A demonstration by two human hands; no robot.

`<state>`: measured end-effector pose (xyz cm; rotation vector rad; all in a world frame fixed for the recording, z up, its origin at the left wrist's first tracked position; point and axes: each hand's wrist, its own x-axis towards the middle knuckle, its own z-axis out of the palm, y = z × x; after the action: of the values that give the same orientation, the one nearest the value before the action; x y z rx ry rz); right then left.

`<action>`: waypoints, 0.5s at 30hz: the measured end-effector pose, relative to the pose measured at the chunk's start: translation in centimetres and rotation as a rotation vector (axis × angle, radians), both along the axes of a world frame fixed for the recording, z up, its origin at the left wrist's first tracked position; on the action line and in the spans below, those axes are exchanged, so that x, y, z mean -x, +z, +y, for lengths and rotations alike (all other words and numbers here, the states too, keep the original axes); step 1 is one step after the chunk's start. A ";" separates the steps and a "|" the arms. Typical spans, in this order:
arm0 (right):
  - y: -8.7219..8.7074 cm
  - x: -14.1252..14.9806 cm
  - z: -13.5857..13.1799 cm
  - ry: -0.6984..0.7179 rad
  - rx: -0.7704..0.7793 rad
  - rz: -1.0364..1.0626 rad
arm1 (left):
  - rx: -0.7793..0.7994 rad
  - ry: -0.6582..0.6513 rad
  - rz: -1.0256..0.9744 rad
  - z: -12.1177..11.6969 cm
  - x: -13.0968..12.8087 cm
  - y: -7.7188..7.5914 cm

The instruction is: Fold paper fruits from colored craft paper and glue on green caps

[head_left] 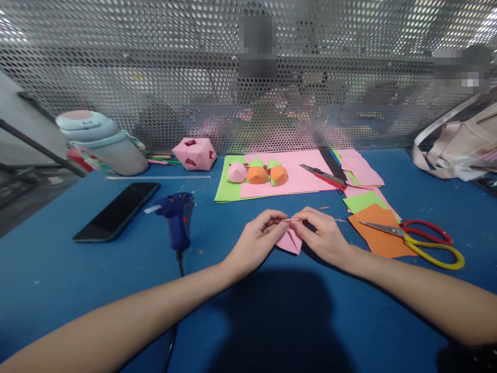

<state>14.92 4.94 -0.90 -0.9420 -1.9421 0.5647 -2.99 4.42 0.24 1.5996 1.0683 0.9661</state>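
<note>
A small piece of pink folded paper is pinched between both hands, just above the blue table. My left hand grips its left upper edge with thumb and fingers. On the other side my right hand closes on the right upper edge. Creases show on the part hanging below the fingers; the top is partly hidden by them. Beyond the hands, several pink, orange and green folded paper shapes sit on a stack of coloured sheets. Orange paper lies right of my right hand.
Scissors rest on the orange paper. A blue glue gun and a phone lie on the left. Farther back are a bottle, a pink paper polyhedron and a craft knife. Perforated metal borders the table.
</note>
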 end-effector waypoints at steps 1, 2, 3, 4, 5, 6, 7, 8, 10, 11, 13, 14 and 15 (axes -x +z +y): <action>0.0 0.0 0.0 0.003 0.002 0.002 | -0.023 0.004 0.041 0.0 0.1 0.1; 0.1 0.0 -0.1 0.004 0.006 0.005 | -0.045 0.017 0.073 0.1 0.2 0.1; 0.1 0.0 -0.1 0.003 0.012 0.008 | -0.061 0.040 0.093 0.1 0.2 0.1; 0.2 0.0 -0.1 -0.001 0.017 0.010 | -0.068 0.066 0.101 0.2 0.3 0.1; 0.2 0.0 -0.2 -0.005 0.024 0.009 | -0.070 0.092 0.100 0.2 0.4 0.1; 0.3 0.0 -0.2 -0.010 0.031 0.006 | -0.070 0.111 0.096 0.3 0.4 0.0; 0.3 0.0 -0.2 -0.014 0.036 0.003 | -0.066 0.115 0.088 0.3 0.5 0.0; 0.3 0.0 -0.2 -0.016 0.039 0.000 | -0.062 0.110 0.078 0.3 0.5 0.0; 0.3 0.0 -0.1 -0.015 0.040 0.001 | -0.051 0.086 0.053 0.3 0.4 0.0; 0.2 0.0 -0.1 -0.013 0.041 0.001 | -0.045 0.072 0.044 0.3 0.4 0.0; 0.1 0.0 -0.1 -0.008 0.041 0.003 | -0.035 0.043 0.035 0.3 0.4 0.0; 0.0 -0.1 0.0 -0.006 0.042 0.002 | -0.032 0.031 0.035 0.3 0.4 0.0; 0.0 -0.1 0.0 -0.005 0.043 0.002 | -0.031 0.020 0.037 0.3 0.3 0.0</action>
<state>15.01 4.90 -0.93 -0.9730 -1.9320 0.6060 -3.33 4.68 0.26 1.6405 1.1008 0.9744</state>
